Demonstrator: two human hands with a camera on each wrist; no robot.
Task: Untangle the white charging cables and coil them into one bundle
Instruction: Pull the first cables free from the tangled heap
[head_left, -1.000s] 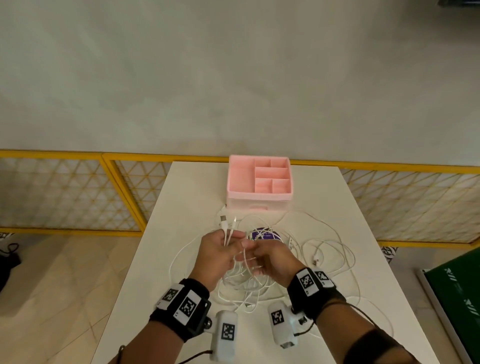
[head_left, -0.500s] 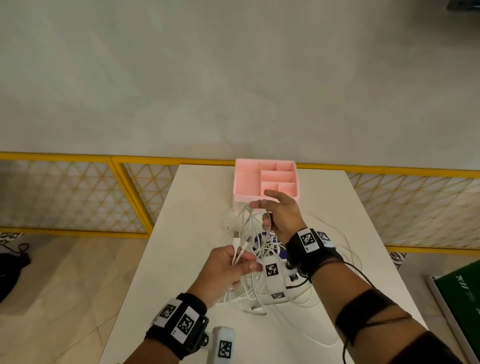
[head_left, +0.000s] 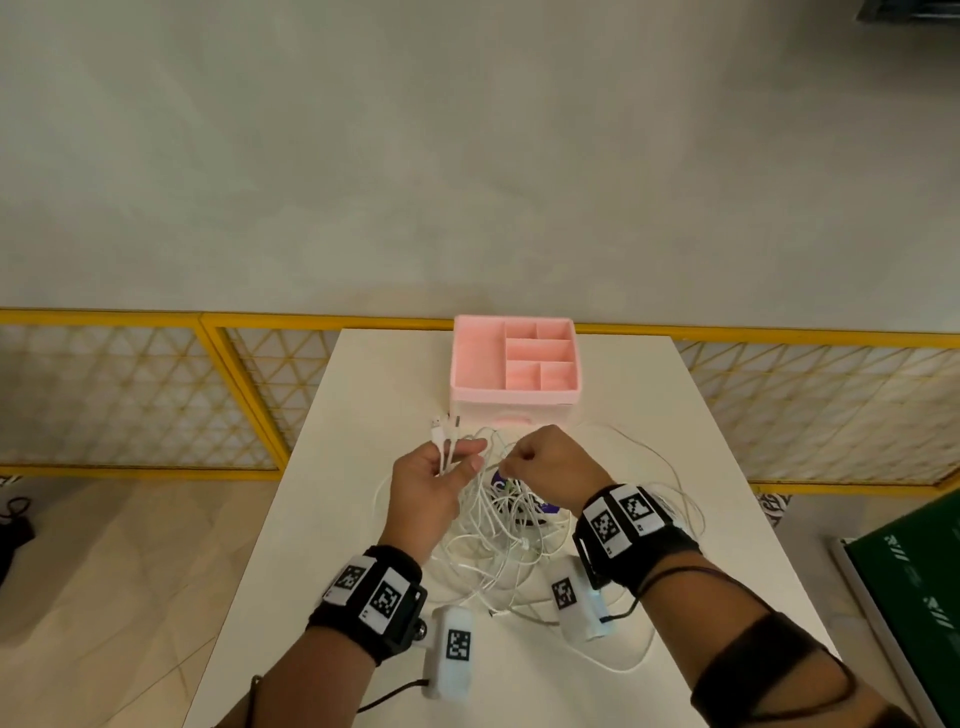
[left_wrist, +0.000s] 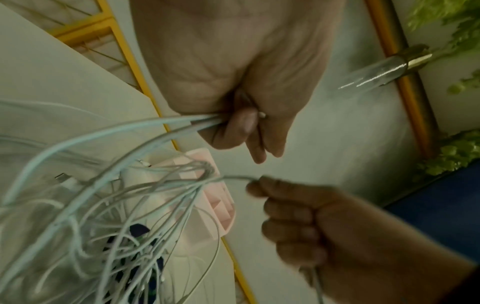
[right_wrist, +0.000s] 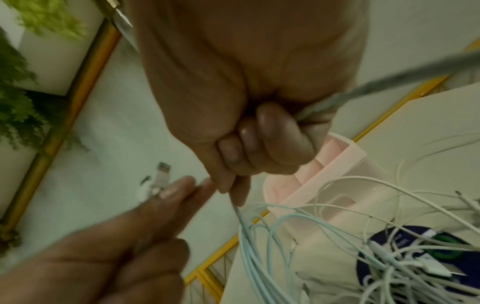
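STEP: untangling, coiling not begun | left hand (head_left: 439, 480) gripped plug ends of white cables (head_left: 498, 540) | right hand (head_left: 545, 462) pinched one strand | NEXT: I judged that strand needs drawing free of the tangle on the tabletop (head_left: 363, 395).

white cables (left_wrist: 109, 205) in both hands' grip

Indoor staged workspace — white table (head_left: 363, 415) against a plain wall (head_left: 467, 156), yellow lattice railing (head_left: 130, 389), tiled floor (head_left: 104, 571), artificial greenery (left_wrist: 451, 156).
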